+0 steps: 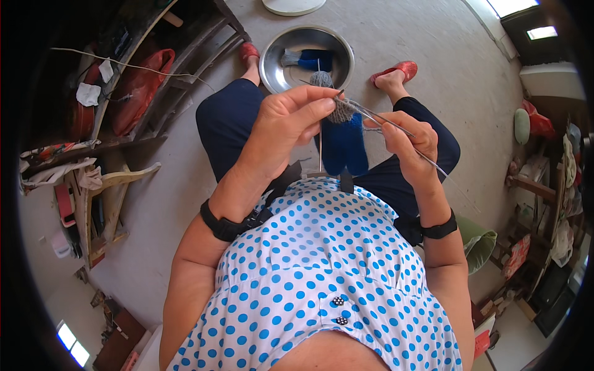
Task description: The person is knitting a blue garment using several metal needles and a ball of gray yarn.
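Observation:
Between my hands hangs a knitted piece, blue [344,146] below and grey [342,111] at its upper edge, with several thin metal knitting needles [320,148] through or beside it. My left hand [297,118] pinches the grey edge and needles between thumb and fingers. In my right hand [410,143] are the ends of needles, with a grey yarn strand at the fingers. Beyond them, a steel basin [345,60] on the floor holds a blue and grey knitted piece [308,59]. A grey yarn ball [320,79] shows at the basin's near side.
My knees stand either side of the knitting. A dark wooden rack [171,97] with a red plastic bag [144,92] is at the left. A green bin [480,246] stands at the right, near cluttered shelves [533,185]. A round white object [293,5] lies beyond the basin.

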`<state>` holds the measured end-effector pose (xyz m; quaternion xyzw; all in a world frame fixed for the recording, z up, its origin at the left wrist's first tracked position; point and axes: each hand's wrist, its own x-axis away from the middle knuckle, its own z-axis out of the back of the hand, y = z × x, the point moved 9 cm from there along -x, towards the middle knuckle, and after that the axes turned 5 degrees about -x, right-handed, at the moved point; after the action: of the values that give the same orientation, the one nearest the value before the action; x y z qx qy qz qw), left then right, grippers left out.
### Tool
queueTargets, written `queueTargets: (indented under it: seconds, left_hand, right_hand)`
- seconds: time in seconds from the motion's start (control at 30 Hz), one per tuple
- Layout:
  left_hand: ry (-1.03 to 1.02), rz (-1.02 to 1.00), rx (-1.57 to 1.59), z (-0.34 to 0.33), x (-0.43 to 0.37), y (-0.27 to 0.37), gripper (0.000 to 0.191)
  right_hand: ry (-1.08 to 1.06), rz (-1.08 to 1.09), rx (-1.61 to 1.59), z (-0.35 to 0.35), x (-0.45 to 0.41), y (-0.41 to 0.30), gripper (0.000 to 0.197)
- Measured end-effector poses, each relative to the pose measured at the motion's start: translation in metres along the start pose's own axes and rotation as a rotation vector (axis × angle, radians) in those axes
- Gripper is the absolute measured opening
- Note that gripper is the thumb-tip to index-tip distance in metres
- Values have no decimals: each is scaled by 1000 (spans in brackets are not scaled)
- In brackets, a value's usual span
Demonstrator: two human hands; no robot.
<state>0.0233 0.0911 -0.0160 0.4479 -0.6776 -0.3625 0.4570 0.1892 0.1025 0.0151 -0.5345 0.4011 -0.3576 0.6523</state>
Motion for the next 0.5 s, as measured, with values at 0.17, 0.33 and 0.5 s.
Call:
queueTargets:
  seconds: [0.17, 0.33, 0.5]
  left_hand:
    - [18, -8, 2, 3, 1, -2, 22]
    - [63, -32, 5, 6, 0, 0, 21]
    - [76, 26, 11, 1, 0, -9, 20]
  right_hand:
    - [-17, -8, -5, 0, 2, 3, 19]
    - [47, 91, 214, -7, 3, -6, 16]
    - [106, 372, 448, -21, 2, -26, 11]
